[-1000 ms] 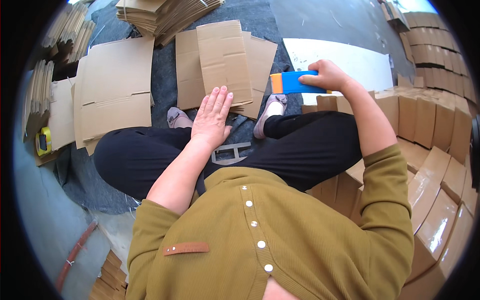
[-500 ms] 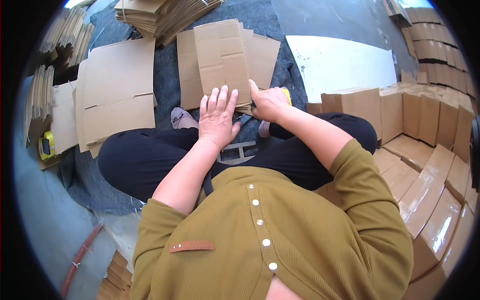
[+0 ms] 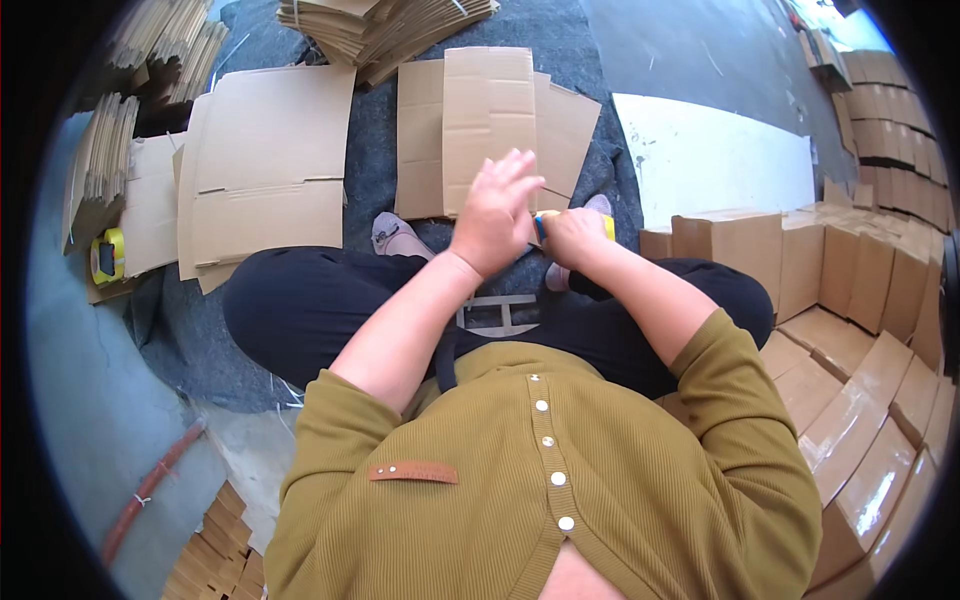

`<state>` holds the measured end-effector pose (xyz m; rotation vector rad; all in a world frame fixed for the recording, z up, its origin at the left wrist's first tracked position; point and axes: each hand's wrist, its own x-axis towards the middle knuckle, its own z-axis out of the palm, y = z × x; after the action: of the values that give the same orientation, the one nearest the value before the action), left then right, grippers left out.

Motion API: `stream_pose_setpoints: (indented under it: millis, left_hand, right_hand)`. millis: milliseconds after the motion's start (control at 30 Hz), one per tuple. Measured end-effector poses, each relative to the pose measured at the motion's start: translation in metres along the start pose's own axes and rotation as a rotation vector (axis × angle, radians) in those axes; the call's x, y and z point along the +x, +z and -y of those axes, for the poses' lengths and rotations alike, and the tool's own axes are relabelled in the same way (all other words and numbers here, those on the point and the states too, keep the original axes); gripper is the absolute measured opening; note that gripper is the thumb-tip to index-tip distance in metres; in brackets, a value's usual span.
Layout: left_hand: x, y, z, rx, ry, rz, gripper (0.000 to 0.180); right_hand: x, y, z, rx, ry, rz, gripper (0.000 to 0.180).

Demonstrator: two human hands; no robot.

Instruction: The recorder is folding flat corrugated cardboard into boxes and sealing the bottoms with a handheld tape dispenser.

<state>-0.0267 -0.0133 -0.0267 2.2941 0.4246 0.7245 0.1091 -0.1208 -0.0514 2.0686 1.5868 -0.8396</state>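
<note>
A folded cardboard carton (image 3: 489, 110) lies flat in front of me on top of other flat cardboard sheets (image 3: 572, 140). Over its near end hovers my left hand (image 3: 492, 222), fingers spread and slightly blurred, with nothing visible in it. Beside it, my right hand (image 3: 578, 236) is closed around a yellow tape roll (image 3: 609, 228), whose blue-and-yellow part shows near the thumb. My fingers hide most of the roll. Whether a strip of tape runs between my hands cannot be made out.
Large flat cardboard sheets (image 3: 270, 130) lie to the left, with another yellow roll (image 3: 107, 256) near standing bundles of folded cardboard (image 3: 98, 170). A white board (image 3: 715, 160) is at the far right. Closed brown boxes (image 3: 735, 255) are stacked along my right side.
My left hand has lifted off the carton and moved nearer my right hand. The right hand has drawn back from the carton's edge, showing more of the tape roll. The view has shifted slightly.
</note>
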Motion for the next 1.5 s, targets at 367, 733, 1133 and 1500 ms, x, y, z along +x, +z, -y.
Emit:
stream_pose_setpoints:
  millis: [367,733,1133,1500]
  left_hand:
    - [0.146,-0.022,0.146,0.481,-0.374,0.160,0.060]
    - [0.093,-0.081,0.134,0.380,-0.797,0.268,0.064]
    - [0.029,-0.033,0.117,-0.400,-1.002,-0.336,0.053]
    - [0.023,-0.044,0.089,0.120,-0.808,-0.503,0.045]
  right_hand:
    - [-0.015,-0.020,0.050,0.245,-0.070,-0.035,0.038]
    - [0.024,-0.061,-0.078,0.145,0.307,-0.113,0.027]
    - [0.057,-0.070,-0.097,0.125,0.333,-0.237,0.035]
    - [-0.064,-0.193,-0.131,0.511,0.198,-0.848,0.040]
